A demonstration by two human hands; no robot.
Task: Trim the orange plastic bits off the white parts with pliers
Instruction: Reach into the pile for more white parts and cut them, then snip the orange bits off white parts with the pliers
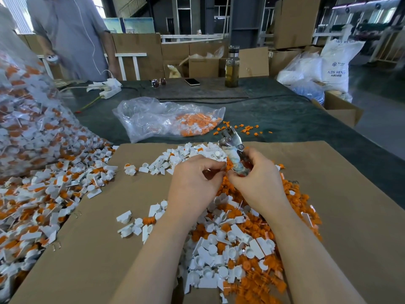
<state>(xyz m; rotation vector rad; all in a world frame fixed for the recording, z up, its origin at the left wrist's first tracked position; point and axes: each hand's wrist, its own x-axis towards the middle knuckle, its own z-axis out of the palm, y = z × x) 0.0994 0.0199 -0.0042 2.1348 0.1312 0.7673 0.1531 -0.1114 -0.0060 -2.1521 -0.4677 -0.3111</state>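
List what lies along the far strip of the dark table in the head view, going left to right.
White power strip → sunglasses → phone → bottle of yellowish liquid.

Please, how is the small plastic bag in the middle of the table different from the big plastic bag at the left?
The small plastic bag lies flat and mostly slack, with parts gathered at its right end; the big plastic bag stands tall and bulges full. The small one's parts stay inside; the big one's spill onto the cardboard. Both are clear and hold white and orange parts.
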